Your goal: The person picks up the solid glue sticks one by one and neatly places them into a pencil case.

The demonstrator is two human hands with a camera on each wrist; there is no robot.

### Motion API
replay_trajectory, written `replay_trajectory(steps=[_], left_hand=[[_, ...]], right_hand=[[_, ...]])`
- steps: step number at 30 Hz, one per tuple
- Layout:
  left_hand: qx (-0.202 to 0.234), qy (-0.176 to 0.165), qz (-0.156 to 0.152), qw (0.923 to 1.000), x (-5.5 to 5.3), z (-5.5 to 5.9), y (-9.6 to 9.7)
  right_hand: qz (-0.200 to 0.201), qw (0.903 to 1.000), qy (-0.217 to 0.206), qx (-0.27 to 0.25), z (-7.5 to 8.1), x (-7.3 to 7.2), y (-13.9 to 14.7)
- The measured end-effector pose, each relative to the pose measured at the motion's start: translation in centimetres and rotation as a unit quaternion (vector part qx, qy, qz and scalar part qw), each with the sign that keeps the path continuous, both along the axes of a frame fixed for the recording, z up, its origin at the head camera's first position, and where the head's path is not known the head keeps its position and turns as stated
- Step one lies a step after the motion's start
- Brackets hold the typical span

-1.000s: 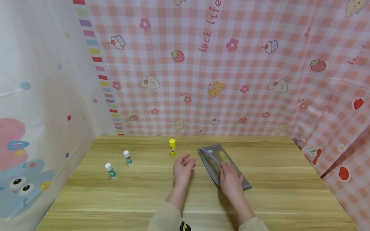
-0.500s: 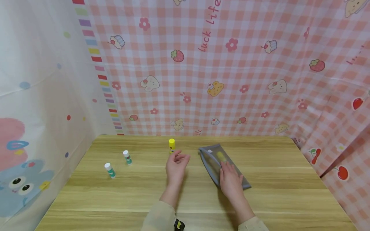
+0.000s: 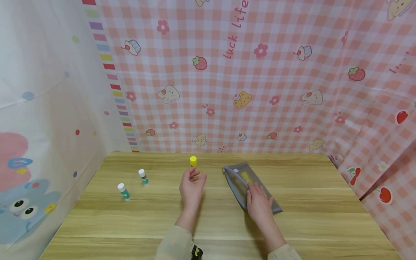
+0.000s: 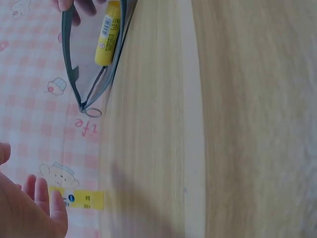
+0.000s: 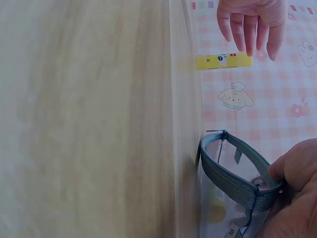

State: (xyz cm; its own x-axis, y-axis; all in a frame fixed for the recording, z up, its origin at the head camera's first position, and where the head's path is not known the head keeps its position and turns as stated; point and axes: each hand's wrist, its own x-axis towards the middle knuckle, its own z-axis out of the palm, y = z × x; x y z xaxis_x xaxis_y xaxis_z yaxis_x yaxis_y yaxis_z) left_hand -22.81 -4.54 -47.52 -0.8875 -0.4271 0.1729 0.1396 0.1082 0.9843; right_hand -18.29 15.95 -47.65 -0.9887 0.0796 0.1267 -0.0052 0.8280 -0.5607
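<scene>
My left hand (image 3: 191, 189) reaches just in front of an upright yellow glue stick (image 3: 193, 161), covering its lower part in the head view. Its fingers are loosely bent and nothing is in them; the right wrist view shows a gap between fingers and glue stick (image 5: 210, 62). With thumb and fingers, my right hand (image 3: 260, 202) pinches the rim of a grey see-through zipper pouch (image 3: 234, 182). The pouch mouth gapes, its grey rim (image 5: 230, 181) spread apart. Another yellow glue stick (image 4: 108, 37) lies inside the pouch.
Two glue sticks with white caps and green labels stand at the left of the wooden table (image 3: 156, 224): one farther back (image 3: 143, 177), one nearer (image 3: 124, 192). A pink checked cloth (image 3: 224, 79) hangs behind the table's far edge.
My left hand has moved left, away from the pouch, to the front of the upright yellow glue stick, now partly hiding it. The right hand and the pouch stay almost in place.
</scene>
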Motion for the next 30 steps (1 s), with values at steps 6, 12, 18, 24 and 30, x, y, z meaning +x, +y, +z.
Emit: replay_trajectory(steps=[6,12,18,24,30], left_hand=[[-0.022,0.019,0.015,0.9995,-0.2,0.0,-0.6],[-0.032,0.026,0.025,0.9989,-0.7,-0.1,-1.4],[-0.019,0.023,0.022,0.9993,-1.2,-0.5,-2.3],[-0.022,0.022,0.005,0.9995,-1.9,-0.8,-3.1],[-0.017,0.005,-0.011,0.9998,-2.6,-1.0,-3.8]], right_hand=[[0.0,1.0,0.005,0.0,0.0,0.1,0.0],[0.0,1.0,0.008,0.0,0.0,0.2,0.1],[0.0,0.9999,0.014,0.002,-0.1,0.1,0.1],[0.0,0.9999,0.012,0.003,-0.1,0.1,0.1],[-0.001,0.9999,0.01,0.001,0.1,0.2,0.1]])
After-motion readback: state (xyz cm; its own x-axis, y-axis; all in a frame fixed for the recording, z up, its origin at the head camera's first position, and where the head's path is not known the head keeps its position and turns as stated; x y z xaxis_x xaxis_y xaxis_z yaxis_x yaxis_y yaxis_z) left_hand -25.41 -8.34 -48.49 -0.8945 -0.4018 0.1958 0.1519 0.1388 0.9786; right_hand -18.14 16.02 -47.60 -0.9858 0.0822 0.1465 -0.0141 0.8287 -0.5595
